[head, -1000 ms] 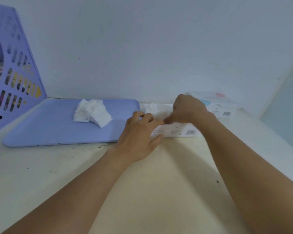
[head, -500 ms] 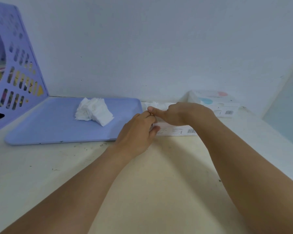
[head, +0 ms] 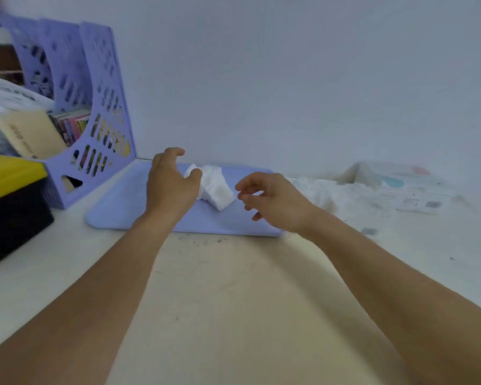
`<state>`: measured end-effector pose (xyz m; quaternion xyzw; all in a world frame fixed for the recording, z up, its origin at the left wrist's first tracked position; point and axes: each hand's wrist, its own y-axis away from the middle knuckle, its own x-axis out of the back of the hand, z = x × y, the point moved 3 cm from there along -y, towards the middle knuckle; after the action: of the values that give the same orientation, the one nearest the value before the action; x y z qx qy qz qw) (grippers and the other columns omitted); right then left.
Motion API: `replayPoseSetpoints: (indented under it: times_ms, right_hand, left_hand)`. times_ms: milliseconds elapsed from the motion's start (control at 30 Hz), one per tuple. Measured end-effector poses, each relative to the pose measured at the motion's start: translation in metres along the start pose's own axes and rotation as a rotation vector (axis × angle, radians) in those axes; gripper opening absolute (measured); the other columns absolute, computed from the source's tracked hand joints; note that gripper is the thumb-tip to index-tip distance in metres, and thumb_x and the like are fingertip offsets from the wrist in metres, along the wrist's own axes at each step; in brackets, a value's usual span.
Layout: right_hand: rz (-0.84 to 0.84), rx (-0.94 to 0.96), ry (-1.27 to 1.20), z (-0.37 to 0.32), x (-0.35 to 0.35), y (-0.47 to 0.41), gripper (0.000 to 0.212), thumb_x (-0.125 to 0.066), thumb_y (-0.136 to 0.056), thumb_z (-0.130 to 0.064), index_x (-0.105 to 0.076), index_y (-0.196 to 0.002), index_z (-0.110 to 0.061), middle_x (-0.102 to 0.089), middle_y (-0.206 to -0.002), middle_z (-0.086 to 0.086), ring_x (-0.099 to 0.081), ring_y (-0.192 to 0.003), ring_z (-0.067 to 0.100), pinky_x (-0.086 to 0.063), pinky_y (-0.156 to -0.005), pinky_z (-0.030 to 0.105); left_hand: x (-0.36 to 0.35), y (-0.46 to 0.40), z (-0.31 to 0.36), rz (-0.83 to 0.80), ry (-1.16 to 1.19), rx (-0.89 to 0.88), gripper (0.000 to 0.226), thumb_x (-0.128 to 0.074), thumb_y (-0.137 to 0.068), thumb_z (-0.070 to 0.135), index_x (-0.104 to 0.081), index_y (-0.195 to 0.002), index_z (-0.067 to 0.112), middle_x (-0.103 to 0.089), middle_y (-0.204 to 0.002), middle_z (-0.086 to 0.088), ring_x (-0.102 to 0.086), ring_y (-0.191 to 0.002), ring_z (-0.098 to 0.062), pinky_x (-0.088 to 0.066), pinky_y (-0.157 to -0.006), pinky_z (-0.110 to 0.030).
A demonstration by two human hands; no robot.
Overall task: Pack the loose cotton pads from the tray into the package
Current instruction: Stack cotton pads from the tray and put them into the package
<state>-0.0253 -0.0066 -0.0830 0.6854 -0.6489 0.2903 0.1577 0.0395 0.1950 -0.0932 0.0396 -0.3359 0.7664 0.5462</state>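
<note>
Here we see both hands, left hand and right hand, empty and loosely spread beside the unpacked cotton pads at centre, the package waiting at right.

Both hands let go of the package and swung over to the tray. The left hand and right hand ended up loosely spread on either side of the cotton pads, holding nothing.
</note>
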Motion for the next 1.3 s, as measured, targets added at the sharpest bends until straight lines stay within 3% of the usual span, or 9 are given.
replayPoseSetpoints:
  times_ms: [133,267,400,500,767,900,967,1100,1300]
  right_hand:
    - [0.051,-0.092,0.018,0.012,-0.035,-0.053,0.058,-0.069,-0.088,-0.002,-0.048,-0.141,-0.013,-0.055,-0.136,0.006,-0.057,-0.113,0.023,-0.051,-0.095,0.036]
    - [-0.046,-0.228,-0.22,0.013,-0.044,-0.092,0.084,-0.061,-0.088,0.009,-0.023,-0.158,-0.018,-0.031,-0.159,0.006,-0.042,-0.137,0.026,-0.042,-0.09,0.028]
    - [-0.148,-0.213,-0.166,0.022,-0.052,-0.104,0.078,-0.065,-0.076,0.007,-0.042,-0.147,-0.015,-0.06,-0.136,0.014,-0.061,-0.119,0.029,-0.054,-0.091,0.039]
    - [-0.109,-0.184,-0.191,0.026,-0.05,-0.1,0.072,-0.074,-0.065,0.003,-0.053,-0.132,-0.011,-0.067,-0.122,0.014,-0.065,-0.111,0.026,-0.055,-0.093,0.04]
    - [0.022,-0.055,-0.129,0.025,-0.042,-0.069,0.059,-0.08,-0.076,0.003,-0.047,-0.123,-0.011,-0.058,-0.099,-0.001,-0.055,-0.081,0.014,-0.051,-0.066,0.022]
    - [0.181,0.026,-0.119,0.025,-0.036,-0.056,0.058,-0.086,-0.072,-0.005,-0.051,-0.118,-0.017,-0.058,-0.107,0.001,-0.058,-0.087,0.016,-0.054,-0.072,0.032]
    - [0.218,0.05,-0.125,0.024,-0.033,-0.051,0.059,-0.086,-0.071,-0.005,-0.052,-0.118,-0.018,-0.058,-0.104,0.001,-0.057,-0.084,0.015,-0.052,-0.066,0.027]
    - [0.199,0.04,-0.052,0.027,-0.029,-0.045,0.052,-0.085,-0.072,-0.004,-0.057,-0.114,-0.016,-0.051,-0.086,-0.01,-0.049,-0.07,0.005,-0.041,-0.057,0.013]
    - [0.1,-0.043,-0.03,0.027,-0.021,-0.051,0.033,-0.083,-0.068,0.003,-0.059,-0.079,-0.017,-0.055,-0.066,-0.005,-0.048,-0.059,0.012,-0.042,-0.057,0.025]
  left_hand:
    - [-0.007,-0.009,-0.045,-0.25,0.065,0.236,0.071,-0.062,-0.097,0.022,-0.027,-0.158,0.026,-0.031,-0.162,-0.006,-0.038,-0.143,-0.029,-0.038,-0.101,-0.035]
    - [-0.018,-0.016,-0.049,-0.479,0.102,0.244,0.073,-0.055,-0.097,0.011,-0.023,-0.159,0.031,-0.04,-0.149,0.005,-0.046,-0.128,-0.021,-0.035,-0.091,-0.027]
    - [-0.029,-0.009,-0.049,-0.603,0.042,0.159,0.073,-0.062,-0.092,0.02,-0.032,-0.156,0.037,-0.056,-0.141,0.0,-0.056,-0.11,-0.017,-0.045,-0.08,-0.025]
    - [-0.031,-0.008,-0.047,-0.613,0.009,0.12,0.072,-0.064,-0.087,0.049,-0.037,-0.152,0.037,-0.054,-0.143,0.005,-0.055,-0.123,-0.018,-0.045,-0.097,-0.032]
    - [-0.031,0.002,-0.042,-0.547,-0.084,0.011,0.074,-0.048,-0.082,0.076,-0.044,-0.145,0.037,-0.064,-0.121,0.006,-0.061,-0.105,-0.019,-0.052,-0.09,-0.04]
    - [-0.032,0.006,-0.04,-0.558,-0.152,-0.027,0.088,-0.045,-0.071,0.088,-0.038,-0.147,0.043,-0.062,-0.118,0.008,-0.062,-0.102,-0.018,-0.054,-0.089,-0.04]
    - [-0.033,0.007,-0.04,-0.568,-0.159,-0.033,0.089,-0.038,-0.069,0.092,-0.036,-0.146,0.047,-0.062,-0.12,0.009,-0.061,-0.105,-0.018,-0.053,-0.091,-0.042]
    - [-0.033,0.005,-0.042,-0.541,-0.172,-0.021,0.079,-0.021,-0.077,0.088,-0.044,-0.139,0.045,-0.059,-0.128,0.003,-0.058,-0.113,-0.022,-0.05,-0.097,-0.046]
    - [-0.034,0.006,-0.043,-0.53,-0.196,-0.114,0.045,-0.032,-0.105,0.053,-0.046,-0.143,0.034,-0.045,-0.143,0.0,-0.049,-0.127,-0.026,-0.043,-0.106,-0.047]
